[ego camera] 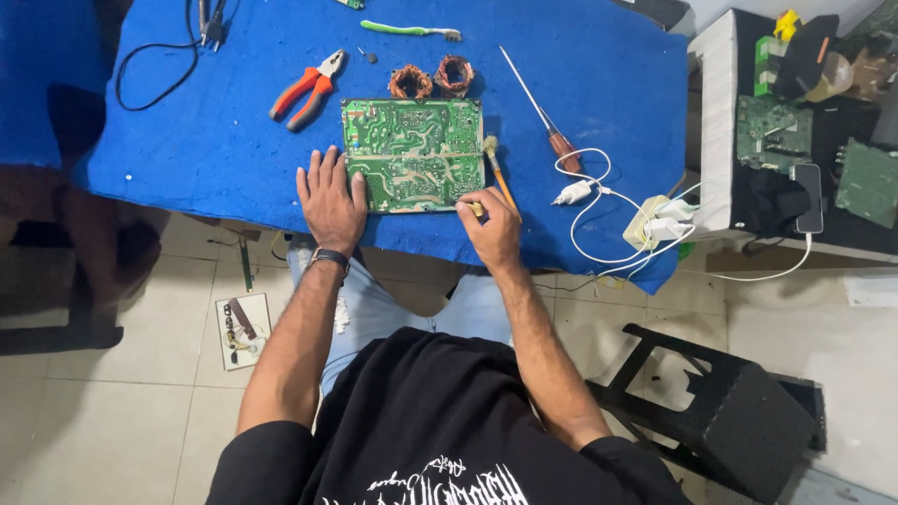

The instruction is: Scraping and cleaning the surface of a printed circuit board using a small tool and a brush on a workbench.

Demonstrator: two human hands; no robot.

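A green circuit board (414, 152) lies solder-side up on the blue cloth of the table (234, 150). My left hand (329, 199) rests flat on the cloth, its fingers touching the board's left edge. My right hand (490, 229) sits at the board's lower right corner, fingers closed on the handle of a small orange brush (497, 168) whose bristles point away beside the board's right edge.
Two copper coils (431, 79) sit behind the board. Red-handled pliers (307, 89) lie to the left, a screwdriver (543, 117) to the right, a green toothbrush (412, 30) at the back. White charger cables (608, 206) trail right. A black stool (730, 411) stands on the floor.
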